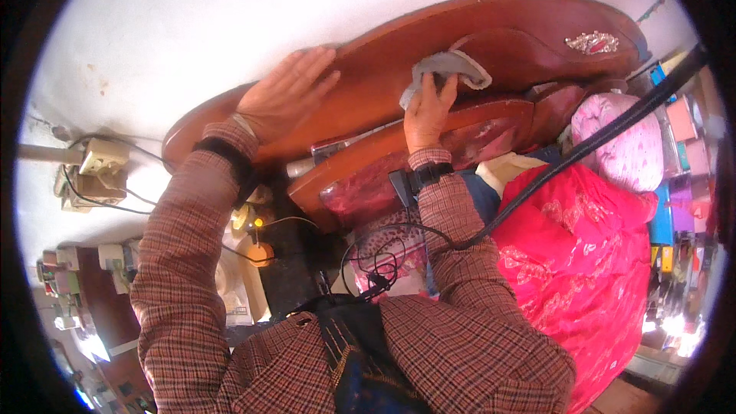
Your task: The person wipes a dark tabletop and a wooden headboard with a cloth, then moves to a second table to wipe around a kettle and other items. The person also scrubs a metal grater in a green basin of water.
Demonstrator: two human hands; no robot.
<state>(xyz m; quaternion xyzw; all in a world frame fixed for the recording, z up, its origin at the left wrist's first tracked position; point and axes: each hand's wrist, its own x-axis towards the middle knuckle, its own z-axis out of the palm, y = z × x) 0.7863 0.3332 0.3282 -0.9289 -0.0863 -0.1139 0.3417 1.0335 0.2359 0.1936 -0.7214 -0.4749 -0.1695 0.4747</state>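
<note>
A curved, reddish-brown wooden headboard (368, 89) stands against the white wall in front of me. On its face my right hand (430, 109) presses a grey cloth (451, 66), its pale edge curling up to the right of my fingers. My left hand (290, 89) is at the headboard's upper edge, palm down, fingers spread a little and holding nothing. Whether it rests on the wood or hovers just off it, I cannot tell. A gold-coloured ornament with a red centre (595, 43) is fixed near the headboard's right end.
Below the headboard runs a lower wooden panel with dark red padding (368, 192). A bright pink quilt (581, 253) and a rolled pink bundle (624, 141) lie at right. Electrical sockets (103, 158) with cords are on the left wall. A black cable (552, 178) crosses the view.
</note>
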